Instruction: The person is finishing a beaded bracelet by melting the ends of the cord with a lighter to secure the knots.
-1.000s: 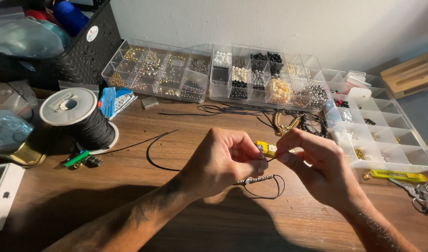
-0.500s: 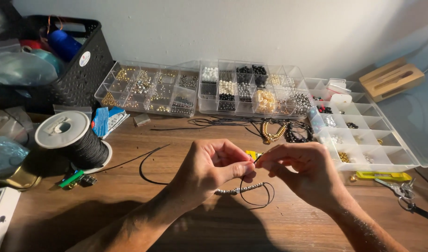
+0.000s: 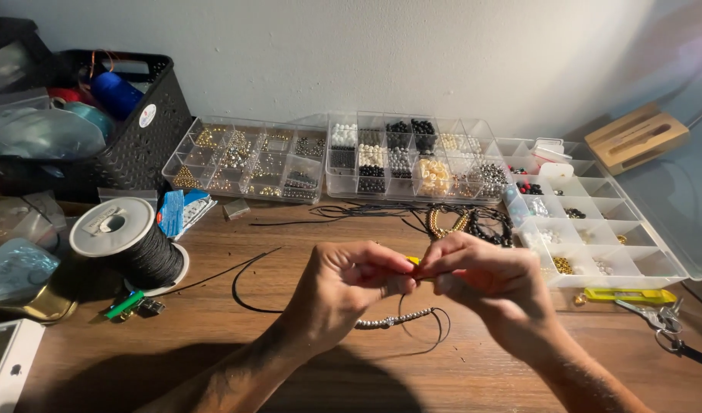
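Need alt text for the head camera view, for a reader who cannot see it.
Two bare hands, left hand and right hand, meet over a wooden desk, pinching a thin black cord strung with silver beads. Behind sit clear bead organizers and, at left, a spool of black cord.

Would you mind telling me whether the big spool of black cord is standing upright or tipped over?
Upright: the big spool of black cord stands on end, flat top flange facing up.
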